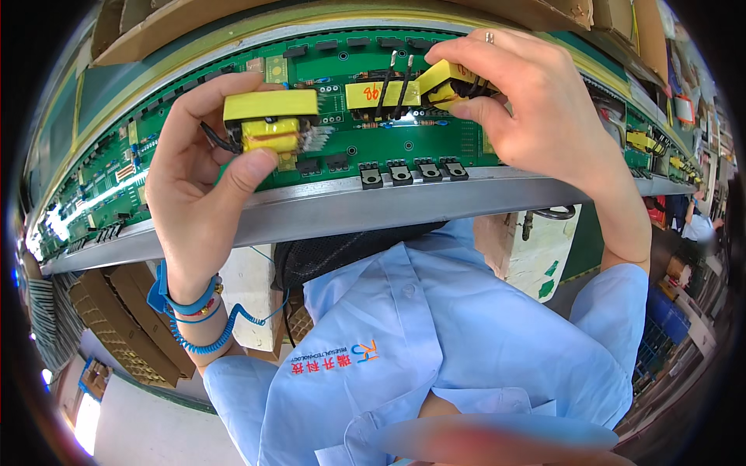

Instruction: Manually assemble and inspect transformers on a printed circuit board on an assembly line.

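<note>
My left hand (203,159) is closed on a yellow-wrapped transformer (270,109), gripping it between thumb and fingers. Its row of metal pins points right, and a black lead sticks out on its left. My right hand (517,101) pinches a second yellow transformer (451,75), tilted, with dark leads by the fingers. That one is just right of a yellow transformer (361,95) sitting on the green circuit board (373,146), from which two black leads with bare tips stand up. Whether the right-hand transformer touches the board cannot be seen.
A grey metal rail (373,206) runs along the board's near edge, with several black transistors (400,172) beside it. Cardboard boxes (311,23) line the far side. A blue coiled cord (214,342) hangs from my left wrist. More boards continue left and right.
</note>
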The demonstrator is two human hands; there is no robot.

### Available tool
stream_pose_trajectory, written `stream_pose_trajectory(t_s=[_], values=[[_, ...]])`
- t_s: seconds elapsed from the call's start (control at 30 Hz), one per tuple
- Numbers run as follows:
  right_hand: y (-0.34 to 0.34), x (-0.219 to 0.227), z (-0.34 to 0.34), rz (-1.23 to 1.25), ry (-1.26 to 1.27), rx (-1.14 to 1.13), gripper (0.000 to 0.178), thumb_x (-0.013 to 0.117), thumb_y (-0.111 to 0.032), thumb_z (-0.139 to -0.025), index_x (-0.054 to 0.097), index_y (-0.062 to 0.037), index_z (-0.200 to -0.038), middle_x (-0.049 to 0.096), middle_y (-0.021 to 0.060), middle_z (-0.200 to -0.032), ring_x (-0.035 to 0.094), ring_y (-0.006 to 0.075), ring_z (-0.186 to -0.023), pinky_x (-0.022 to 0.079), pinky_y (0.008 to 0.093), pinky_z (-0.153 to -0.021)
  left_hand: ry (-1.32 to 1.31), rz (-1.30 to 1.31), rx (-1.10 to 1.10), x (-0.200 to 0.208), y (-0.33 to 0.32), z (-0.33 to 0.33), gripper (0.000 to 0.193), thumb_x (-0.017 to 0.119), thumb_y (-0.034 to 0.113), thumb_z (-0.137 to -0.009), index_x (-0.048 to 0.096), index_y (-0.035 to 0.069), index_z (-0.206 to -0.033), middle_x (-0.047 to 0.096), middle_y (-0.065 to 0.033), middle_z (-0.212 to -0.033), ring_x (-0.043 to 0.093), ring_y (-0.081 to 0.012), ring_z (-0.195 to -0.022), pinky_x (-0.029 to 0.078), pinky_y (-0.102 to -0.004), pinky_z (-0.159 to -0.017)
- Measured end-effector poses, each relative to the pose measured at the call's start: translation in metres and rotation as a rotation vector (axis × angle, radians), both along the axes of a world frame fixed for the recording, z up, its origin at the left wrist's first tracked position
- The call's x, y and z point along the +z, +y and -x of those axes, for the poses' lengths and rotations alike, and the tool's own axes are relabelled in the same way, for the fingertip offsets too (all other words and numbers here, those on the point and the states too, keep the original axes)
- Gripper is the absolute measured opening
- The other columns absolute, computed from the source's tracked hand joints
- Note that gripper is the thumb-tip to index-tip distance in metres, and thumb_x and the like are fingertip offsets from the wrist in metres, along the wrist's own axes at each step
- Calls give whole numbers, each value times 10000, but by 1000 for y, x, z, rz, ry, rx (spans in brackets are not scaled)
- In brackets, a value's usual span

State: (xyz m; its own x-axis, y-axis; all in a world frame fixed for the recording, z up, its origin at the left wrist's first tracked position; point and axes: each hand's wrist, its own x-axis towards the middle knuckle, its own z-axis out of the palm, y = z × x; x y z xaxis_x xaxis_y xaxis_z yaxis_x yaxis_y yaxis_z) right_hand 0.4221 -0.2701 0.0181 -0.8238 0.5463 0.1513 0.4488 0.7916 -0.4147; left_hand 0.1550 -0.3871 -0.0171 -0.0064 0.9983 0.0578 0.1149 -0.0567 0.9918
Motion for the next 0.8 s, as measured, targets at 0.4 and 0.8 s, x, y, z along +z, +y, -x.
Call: stream_pose_trajectory(t_s=[0.4,0.8], values=[[11,0,5,-18,-88,138,416,727,-2,-618,614,7,-1018,601,127,-873,599,333,-813,471,416,-671,-76,75,-254,13,23,-22,561,735,211,-837,463,-73,-1237,547,-295,-1256,588,-264,-1123,479,-342,-952],[-13,-8,2,-104,-110,55,460,722,-4,-591,612,28,-1036,596,124,-907,607,297,-829,503,376,-685,11,-83,-20,8,17,10,514,701,14,-826,470,-95,-1272,579,-203,-1218,588,-180,-1015,494,-285,-919]])
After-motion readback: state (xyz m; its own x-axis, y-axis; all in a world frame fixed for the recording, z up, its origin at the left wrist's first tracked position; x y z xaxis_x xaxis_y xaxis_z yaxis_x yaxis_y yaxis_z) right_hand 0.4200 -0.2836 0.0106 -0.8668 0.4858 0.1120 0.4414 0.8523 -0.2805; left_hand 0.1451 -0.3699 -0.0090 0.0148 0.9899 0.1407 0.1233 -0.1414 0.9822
